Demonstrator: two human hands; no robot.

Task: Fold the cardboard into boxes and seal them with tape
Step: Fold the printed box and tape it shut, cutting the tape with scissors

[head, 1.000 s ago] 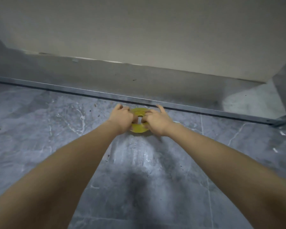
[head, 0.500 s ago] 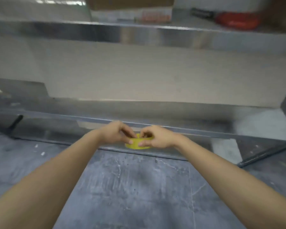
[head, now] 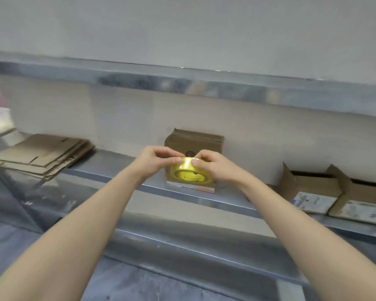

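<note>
while both hands raise the tape roll before the shelf, the left hand and right hand pinch its rim, probably seeking the loose end; flat cardboard waits at the left.

Light: even, diffuse, bright, coming from overhead; shadows are lying soft beneath the lower shelf. Glare: a bright streak is glinting on the tape roll; the upper shelf edge is carrying smeared reflections. Blur: motion blur is softening the whole frame, worst on the flat cardboard stack and open boxes. Distortion: the wide lens is bowing shelf lines and stretching the forearms at the bottom corners.
</note>
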